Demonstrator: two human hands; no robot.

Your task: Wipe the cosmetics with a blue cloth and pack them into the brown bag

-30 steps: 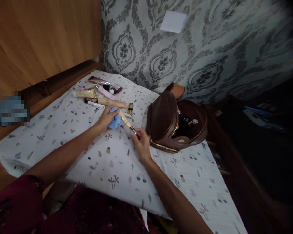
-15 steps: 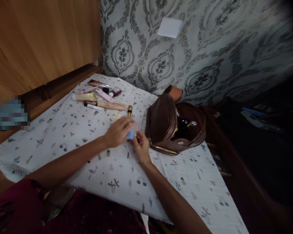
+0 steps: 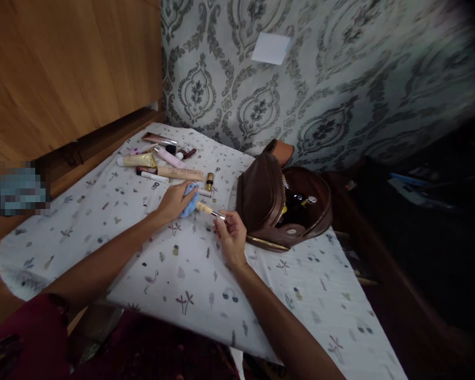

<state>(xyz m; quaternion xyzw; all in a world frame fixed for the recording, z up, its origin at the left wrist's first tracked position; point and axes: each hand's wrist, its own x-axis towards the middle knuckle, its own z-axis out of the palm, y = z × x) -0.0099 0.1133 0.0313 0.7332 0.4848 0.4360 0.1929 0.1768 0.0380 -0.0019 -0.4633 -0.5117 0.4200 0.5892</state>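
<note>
Slim beige makeup tube (image 3: 204, 208) w/ silver cap, held just above printed white tablecloth (image 3: 190, 274), near open brown bag (image 3: 269, 195). Wood panel (image 3: 63, 68) at left, damask wallpaper (image 3: 320, 105) behind. Tube's long axis runs approx. left-right, cap end toward right hand (image 3: 230, 235), fingertips pinched on it. Left hand (image 3: 174, 202) clamps blue cloth (image 3: 190, 200) round other end.

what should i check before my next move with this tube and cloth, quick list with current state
1. Right hand pinches the slim tube at its silver end: ok.
2. Left hand holds the blue cloth against the tube's far end: ok.
3. Tube cap closed tight: cannot tell.
4. Brown bag open, close beside the right hand: ok.
5. Gold bottle upright behind the cloth: ok.
</note>
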